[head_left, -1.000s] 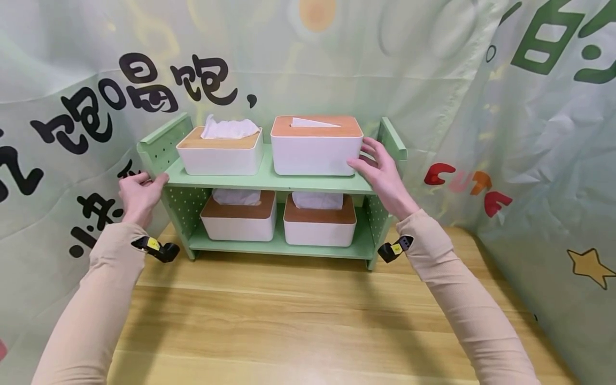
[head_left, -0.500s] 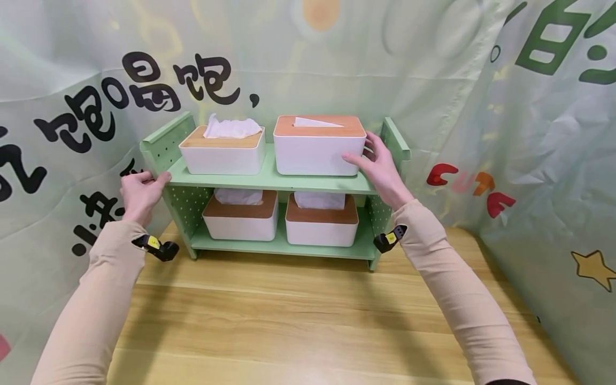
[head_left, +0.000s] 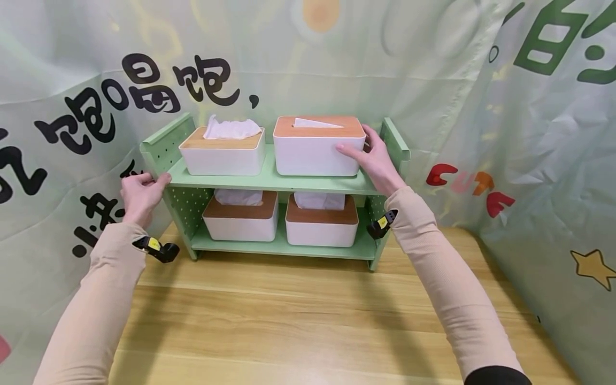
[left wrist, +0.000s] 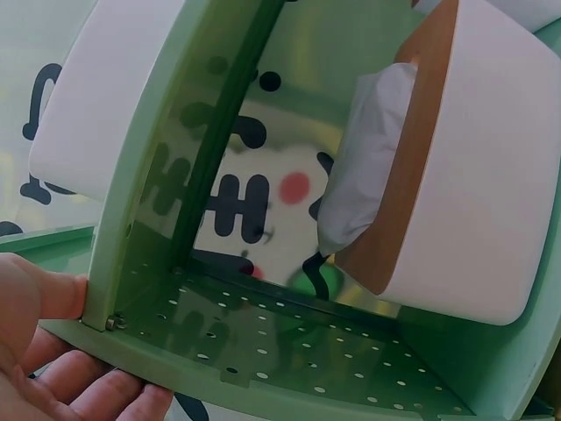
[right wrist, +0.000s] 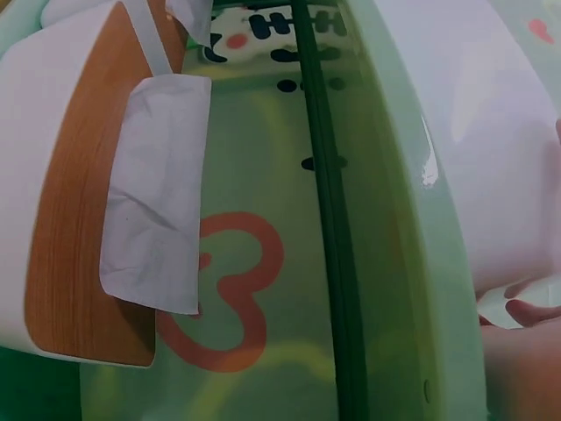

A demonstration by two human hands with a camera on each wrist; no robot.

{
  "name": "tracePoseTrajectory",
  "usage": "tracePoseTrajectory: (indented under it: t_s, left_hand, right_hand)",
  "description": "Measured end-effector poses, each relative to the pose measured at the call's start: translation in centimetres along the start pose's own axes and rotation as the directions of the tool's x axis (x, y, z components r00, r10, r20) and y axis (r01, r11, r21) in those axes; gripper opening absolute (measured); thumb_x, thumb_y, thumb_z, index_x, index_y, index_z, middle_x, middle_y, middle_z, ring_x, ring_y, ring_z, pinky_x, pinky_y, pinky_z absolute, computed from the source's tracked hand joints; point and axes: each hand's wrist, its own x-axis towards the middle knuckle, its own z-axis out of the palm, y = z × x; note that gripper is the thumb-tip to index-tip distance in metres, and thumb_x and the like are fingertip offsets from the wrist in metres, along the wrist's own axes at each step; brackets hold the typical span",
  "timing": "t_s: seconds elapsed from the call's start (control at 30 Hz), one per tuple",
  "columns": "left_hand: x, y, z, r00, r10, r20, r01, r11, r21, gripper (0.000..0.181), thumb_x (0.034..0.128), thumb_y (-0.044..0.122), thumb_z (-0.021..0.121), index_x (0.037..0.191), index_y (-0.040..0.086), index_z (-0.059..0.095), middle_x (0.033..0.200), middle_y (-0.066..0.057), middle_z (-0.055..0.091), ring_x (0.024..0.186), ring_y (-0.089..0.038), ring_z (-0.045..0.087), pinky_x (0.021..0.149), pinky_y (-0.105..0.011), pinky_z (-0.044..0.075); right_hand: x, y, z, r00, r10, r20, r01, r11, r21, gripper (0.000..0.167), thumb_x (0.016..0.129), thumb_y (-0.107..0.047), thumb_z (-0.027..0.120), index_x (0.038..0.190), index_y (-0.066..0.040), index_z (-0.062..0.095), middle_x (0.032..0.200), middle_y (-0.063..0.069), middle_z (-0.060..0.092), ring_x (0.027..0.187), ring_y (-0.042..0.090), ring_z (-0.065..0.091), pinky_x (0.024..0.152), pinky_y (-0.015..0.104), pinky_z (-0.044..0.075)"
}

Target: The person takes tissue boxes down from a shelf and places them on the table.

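A green two-tier shelf (head_left: 269,184) holds white tissue boxes with wood lids. On the upper tier sit the left tissue box (head_left: 221,160) and the right tissue box (head_left: 315,155), tissue poking from each. My left hand (head_left: 141,195) grips the shelf's left side at upper-tier height, thumb and fingers on either side of the edge in the left wrist view. At the right end of the upper right box is my right hand (head_left: 380,163). Its thumb lies on the front face, and its fingers curl round the side, their tips partly hidden.
Two more tissue boxes, one left (head_left: 240,224) and one right (head_left: 321,230), stand on the lower tier. The shelf rests on a wooden table (head_left: 289,315). A printed curtain (head_left: 327,80) hangs close behind and along both sides.
My right thumb has slid left and up across the upper right box's front, while the right forearm has swung left. The left hand keeps its place on the shelf.
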Motion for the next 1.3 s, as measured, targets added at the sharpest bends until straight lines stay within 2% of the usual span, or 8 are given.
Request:
tracePoseTrajectory:
  t_s: [0.23, 0.37, 0.47, 0.6, 0.73, 0.8, 0.93, 1.3]
  left_hand:
    - [-0.1, 0.0, 0.2, 0.999, 0.030, -0.021, -0.030, 0.999, -0.017, 0.059, 0.0960, 0.038, 0.062, 0.144, 0.007, 0.052, 0.055, 0.038, 0.044, 0.068, 0.014, 0.051, 0.073, -0.010, 0.043]
    - [0.0, 0.0, 0.2, 1.000, 0.019, -0.019, -0.019, 1.000, -0.008, 0.059, 0.0963, 0.039, 0.062, 0.145, 0.009, 0.051, 0.093, 0.020, 0.072, 0.069, 0.014, 0.051, 0.074, -0.010, 0.044]
    - [0.1, 0.0, 0.1, 1.000, 0.014, -0.017, -0.014, 1.000, -0.006, 0.059, 0.0966, 0.040, 0.062, 0.146, 0.009, 0.051, 0.097, 0.019, 0.071, 0.070, 0.014, 0.051, 0.075, -0.010, 0.044]
    - [0.0, 0.0, 0.1, 1.000, 0.012, -0.015, -0.012, 1.000, -0.007, 0.059, 0.0967, 0.040, 0.062, 0.146, 0.009, 0.051, 0.073, 0.030, 0.056, 0.070, 0.013, 0.051, 0.077, -0.011, 0.044]
    - [-0.1, 0.1, 0.0, 1.000, 0.012, -0.018, -0.012, 1.000, -0.003, 0.058, 0.0969, 0.040, 0.062, 0.146, 0.010, 0.051, 0.100, 0.019, 0.069, 0.071, 0.013, 0.052, 0.078, -0.011, 0.044]
    - [-0.1, 0.1, 0.0, 1.000, 0.015, -0.019, -0.016, 1.000, -0.007, 0.058, 0.0970, 0.040, 0.062, 0.145, 0.009, 0.051, 0.096, 0.020, 0.070, 0.071, 0.013, 0.052, 0.077, -0.011, 0.044]
    - [-0.2, 0.1, 0.0, 1.000, 0.021, -0.016, -0.022, 1.000, -0.019, 0.058, 0.0969, 0.039, 0.062, 0.145, 0.008, 0.051, 0.061, 0.035, 0.046, 0.070, 0.013, 0.052, 0.075, -0.010, 0.044]
    - [-0.1, 0.0, 0.2, 1.000, 0.016, -0.019, -0.016, 1.000, -0.025, 0.059, 0.0958, 0.041, 0.064, 0.144, 0.009, 0.053, 0.068, 0.034, 0.054, 0.072, 0.011, 0.053, 0.077, -0.011, 0.044]
  right_hand:
    - [0.9, 0.2, 0.0, 0.999, -0.006, 0.031, 0.005, 0.999, 0.047, 0.082, 0.093, -0.027, 0.070, 0.159, -0.016, 0.023, 0.158, 0.014, 0.038, 0.138, 0.024, 0.044, 0.119, 0.041, 0.038]
    - [1.3, 0.4, -0.2, 0.999, -0.002, 0.047, -0.001, 0.999, 0.051, 0.083, 0.092, -0.027, 0.070, 0.159, -0.015, 0.023, 0.158, 0.013, 0.038, 0.136, 0.022, 0.045, 0.118, 0.039, 0.038]
    - [1.6, 0.6, -0.3, 0.998, -0.006, 0.065, 0.003, 0.999, 0.052, 0.085, 0.092, -0.027, 0.070, 0.160, -0.015, 0.021, 0.159, 0.013, 0.038, 0.136, 0.023, 0.046, 0.119, 0.039, 0.037]
    - [1.9, 0.8, -0.3, 0.997, -0.019, 0.081, 0.014, 0.998, 0.059, 0.086, 0.092, -0.029, 0.070, 0.160, -0.017, 0.020, 0.159, 0.012, 0.038, 0.134, 0.022, 0.047, 0.118, 0.038, 0.037]
    - [2.2, 0.9, -0.1, 0.996, -0.030, 0.084, 0.022, 0.994, 0.103, 0.084, 0.092, -0.027, 0.069, 0.160, -0.019, 0.019, 0.158, 0.013, 0.038, 0.129, 0.021, 0.049, 0.112, 0.036, 0.041]
    - [2.4, 0.9, 0.0, 0.996, -0.036, 0.084, 0.025, 0.991, 0.134, 0.084, 0.092, -0.025, 0.068, 0.160, -0.020, 0.019, 0.158, 0.013, 0.037, 0.127, 0.021, 0.049, 0.109, 0.035, 0.042]
    - [2.6, 1.2, 0.2, 0.996, -0.031, 0.080, 0.016, 0.984, 0.180, 0.088, 0.091, -0.023, 0.068, 0.161, -0.020, 0.015, 0.160, 0.014, 0.034, 0.127, 0.021, 0.048, 0.106, 0.032, 0.043]
    - [2.8, 1.2, 0.4, 0.998, 0.023, 0.066, -0.038, 0.973, 0.227, 0.109, 0.085, -0.023, 0.076, 0.163, -0.026, -0.001, 0.166, 0.011, 0.025, 0.134, 0.024, 0.046, 0.115, 0.039, 0.039]
